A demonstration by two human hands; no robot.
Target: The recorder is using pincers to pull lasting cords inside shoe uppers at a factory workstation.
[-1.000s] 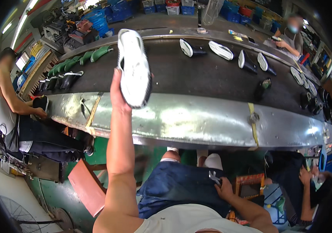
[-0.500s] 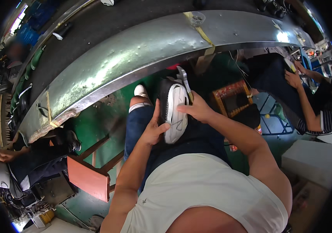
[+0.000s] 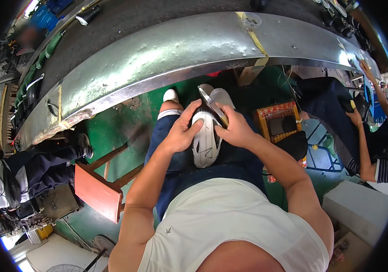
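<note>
Over my lap, between both hands, is a shoe (image 3: 206, 144) with its white underside turned up; a dark squiggle marks the end nearer my body. My left hand (image 3: 181, 133) grips its left side, thumb pressed on the sole. My right hand (image 3: 235, 128) closes on the opposite side with its thumb at the sole's edge. That hand also holds a metal-headed hand tool (image 3: 208, 99), slanting away past the shoe's far end. Its yellowish grip shows beside my fingers, but I cannot make out its exact kind. My fingers hide parts of the shoe.
A long metal-edged bench (image 3: 157, 56) with a dark belt crosses ahead, holding a small clear cup (image 3: 251, 21). At left stands a red-topped stool (image 3: 98, 192); at right, a patterned box (image 3: 278, 119) and blue metal frame (image 3: 319, 152). Other people sit on both sides.
My left hand has slid farther along the shoe, and the shoe has tipped. The tool's head has swung left and lower. The person at right has raised one hand toward the bench.
</note>
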